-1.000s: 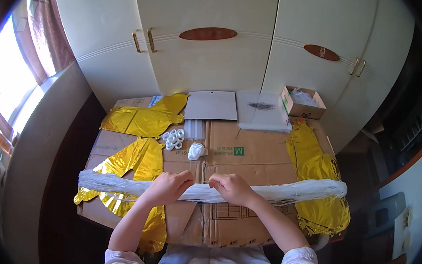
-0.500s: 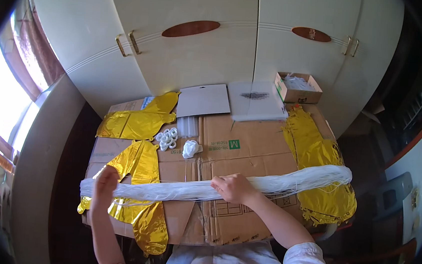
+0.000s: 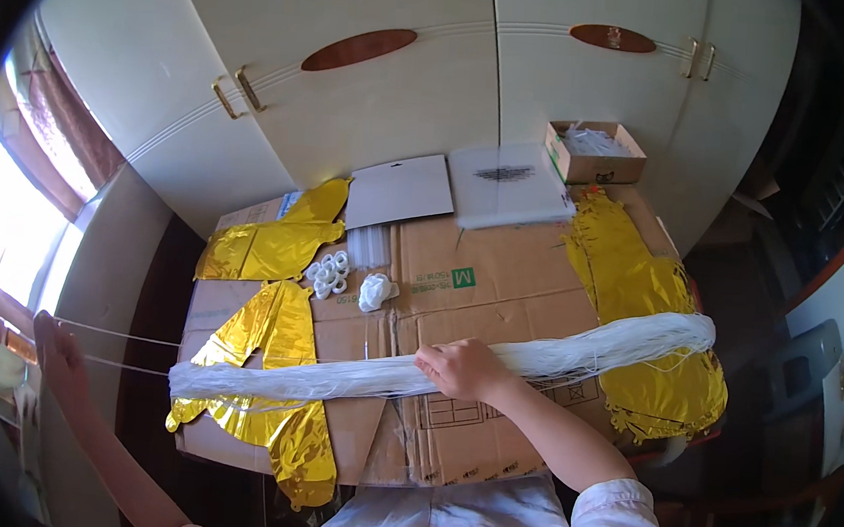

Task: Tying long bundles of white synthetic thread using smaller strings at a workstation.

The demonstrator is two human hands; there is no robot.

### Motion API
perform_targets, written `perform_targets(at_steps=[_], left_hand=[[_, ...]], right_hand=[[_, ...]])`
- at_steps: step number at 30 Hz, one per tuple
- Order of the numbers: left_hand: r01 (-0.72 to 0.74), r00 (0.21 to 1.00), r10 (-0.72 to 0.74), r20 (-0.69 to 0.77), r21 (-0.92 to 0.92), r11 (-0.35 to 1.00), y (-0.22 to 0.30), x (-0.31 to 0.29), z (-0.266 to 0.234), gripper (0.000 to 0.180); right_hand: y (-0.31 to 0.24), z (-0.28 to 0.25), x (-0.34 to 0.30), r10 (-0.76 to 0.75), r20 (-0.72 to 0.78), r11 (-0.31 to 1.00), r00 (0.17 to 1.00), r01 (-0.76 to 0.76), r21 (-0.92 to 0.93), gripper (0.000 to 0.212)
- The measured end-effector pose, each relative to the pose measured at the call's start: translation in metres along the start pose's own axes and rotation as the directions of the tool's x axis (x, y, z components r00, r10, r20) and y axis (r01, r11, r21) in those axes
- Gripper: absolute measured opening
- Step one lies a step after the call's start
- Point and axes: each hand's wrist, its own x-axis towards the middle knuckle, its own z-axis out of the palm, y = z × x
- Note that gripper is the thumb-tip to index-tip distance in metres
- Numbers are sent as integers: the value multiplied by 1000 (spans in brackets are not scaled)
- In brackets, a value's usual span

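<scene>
A long hank of white string lies across the cardboard-covered table, from the left edge to the right. My right hand is closed over the middle of the hank, pressing it against the cardboard. Beyond the table's left edge, my left hand is raised and closed on strands of white string pulled taut out of the hank's left end. Under that end lies flat gold foil; more gold foil lies under the right end.
Behind the hank sit white rings and a crumpled white bundle. Farther back are gold foil, a grey-white board, a clear plastic sheet and a small box of white strips. Cabinets stand behind the table.
My left hand has moved left from the hank's end to past the table edge, drawing strands out. My right hand stays on the hank. The view has tilted slightly.
</scene>
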Motion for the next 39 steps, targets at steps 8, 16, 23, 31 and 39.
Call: perform_targets(at_steps=[8,16,23,31,39], left_hand=[[-395,903,152,402,636,663,3,-32,43,11],[-711,406,-153,901,417,566,-7,-147,191,6],[-630,271,-126,954,275,727,-54,-163,184,15],[-374,446,-378,811,553,744,-132,-167,112,16],[-13,589,-499,636,625,781,-191,-168,59,24]], right_hand=[[-12,-17,4,7,83,999,997,-11,47,28],[-95,-19,67,-142,-158,826,977,205,525,56],[-103,-18,95,51,239,778,970,-189,599,27],[-55,-73,65,219,214,582,952,-303,755,25],[-39,-139,31,363,-110,436,925,-64,898,26]])
